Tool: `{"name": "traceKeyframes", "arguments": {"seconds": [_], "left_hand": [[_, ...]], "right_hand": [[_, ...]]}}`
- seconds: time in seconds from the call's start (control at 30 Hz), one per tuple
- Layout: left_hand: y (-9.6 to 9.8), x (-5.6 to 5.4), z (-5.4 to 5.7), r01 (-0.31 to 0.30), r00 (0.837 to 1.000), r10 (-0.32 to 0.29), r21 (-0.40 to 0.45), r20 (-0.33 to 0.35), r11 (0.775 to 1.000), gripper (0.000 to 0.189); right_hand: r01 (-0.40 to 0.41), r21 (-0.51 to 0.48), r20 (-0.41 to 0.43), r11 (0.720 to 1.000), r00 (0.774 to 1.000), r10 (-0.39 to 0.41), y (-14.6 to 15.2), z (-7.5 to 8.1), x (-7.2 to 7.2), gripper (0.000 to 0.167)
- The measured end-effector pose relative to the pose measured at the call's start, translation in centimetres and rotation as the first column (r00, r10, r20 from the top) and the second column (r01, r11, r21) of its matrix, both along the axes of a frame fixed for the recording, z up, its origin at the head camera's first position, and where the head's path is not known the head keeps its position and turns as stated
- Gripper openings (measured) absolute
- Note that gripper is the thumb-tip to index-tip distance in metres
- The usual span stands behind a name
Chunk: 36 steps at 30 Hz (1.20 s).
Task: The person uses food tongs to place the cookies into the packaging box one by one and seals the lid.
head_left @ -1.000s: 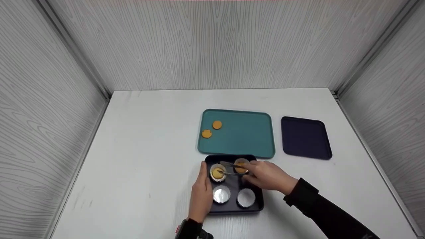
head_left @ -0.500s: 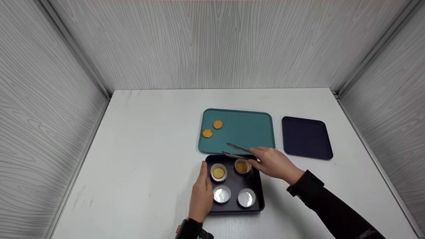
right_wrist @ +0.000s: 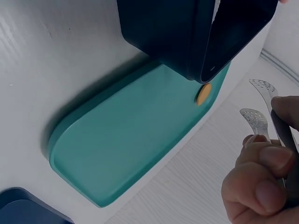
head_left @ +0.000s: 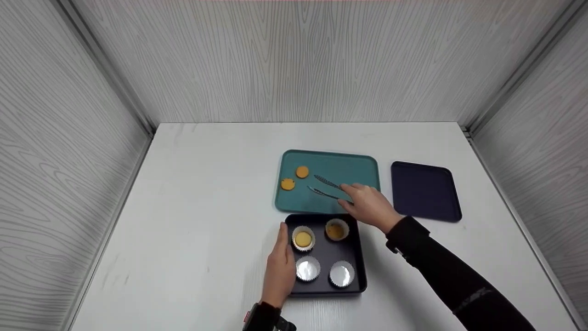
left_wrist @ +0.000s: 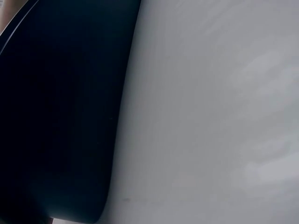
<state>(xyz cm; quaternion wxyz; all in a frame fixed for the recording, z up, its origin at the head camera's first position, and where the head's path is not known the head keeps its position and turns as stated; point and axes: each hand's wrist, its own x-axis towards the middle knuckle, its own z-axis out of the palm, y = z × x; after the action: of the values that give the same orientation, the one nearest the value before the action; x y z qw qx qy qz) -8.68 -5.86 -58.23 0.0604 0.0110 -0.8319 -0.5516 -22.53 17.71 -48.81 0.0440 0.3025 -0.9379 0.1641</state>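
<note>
Three wood-grained, pale grey walls (head_left: 298, 59) close in a white table (head_left: 206, 207) on its left, right and far sides, with dark strips (head_left: 106, 65) running down the two far corners. Faint scuffs (head_left: 127, 278) mark the table toward its near left. Around the middle, close to the near side, stands a deep dark tray (head_left: 325, 288). Just beyond its far edge lies a teal tray (head_left: 351, 166), and to the right of that a smaller dark purple tray (head_left: 425, 191), slightly skewed.

At the right, a bare right hand (head_left: 370, 205) below a black sleeve (head_left: 452, 271) is the working grip: thumb and fingers clasp metal tongs (head_left: 327, 182). Their perforated tips stand apart and point left, above the teal tray. Just left of the tips, apart from them, lie a round orange piece (head_left: 302, 172) and a second orange piece (head_left: 288, 184), the latter nearer and farther left.

The left hand (head_left: 279, 271) is unclenched, fingers straight along the left wall of the deep tray; it appears to touch that wall, though the left wrist view is too dark to settle it. Between the hands, inside that tray, sit four fluted cups (head_left: 342, 274). The far-left cup bears a pale yellow disc (head_left: 303, 239), the far-right one an orange-brown piece (head_left: 337, 231); the near two show shiny bottoms.
</note>
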Motion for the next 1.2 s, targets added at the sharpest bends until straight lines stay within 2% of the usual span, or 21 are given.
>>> {"name": "traceKeyframes", "arguments": {"seconds": [0.2, 0.5, 0.83, 1.2], "left_hand": [[0.0, 0.1, 0.1, 0.0, 1.0, 0.0, 0.007, -0.002, 1.0, 0.056], [0.0, 0.1, 0.1, -0.003, 1.0, 0.003, -0.007, 0.0, 1.0, 0.056], [0.0, 0.1, 0.0, 0.0, 1.0, 0.0, -0.002, 0.007, 1.0, 0.055], [0.0, 0.1, 0.1, -0.004, 1.0, 0.004, -0.003, 0.004, 1.0, 0.055]], "right_hand": [[0.033, 0.027, 0.088, 0.999, 0.996, -0.035, -1.1, -0.4, -1.5, 0.044], [0.084, 0.065, 0.14, 0.994, 0.986, -0.092, -2.6, -1.6, -3.4, 0.042], [0.083, 0.067, 0.178, 0.994, 0.979, -0.094, -3.4, -2.5, -4.6, 0.039], [0.107, 0.127, 0.252, 0.986, 0.958, -0.136, -5.0, -2.5, -5.6, 0.046]]}}
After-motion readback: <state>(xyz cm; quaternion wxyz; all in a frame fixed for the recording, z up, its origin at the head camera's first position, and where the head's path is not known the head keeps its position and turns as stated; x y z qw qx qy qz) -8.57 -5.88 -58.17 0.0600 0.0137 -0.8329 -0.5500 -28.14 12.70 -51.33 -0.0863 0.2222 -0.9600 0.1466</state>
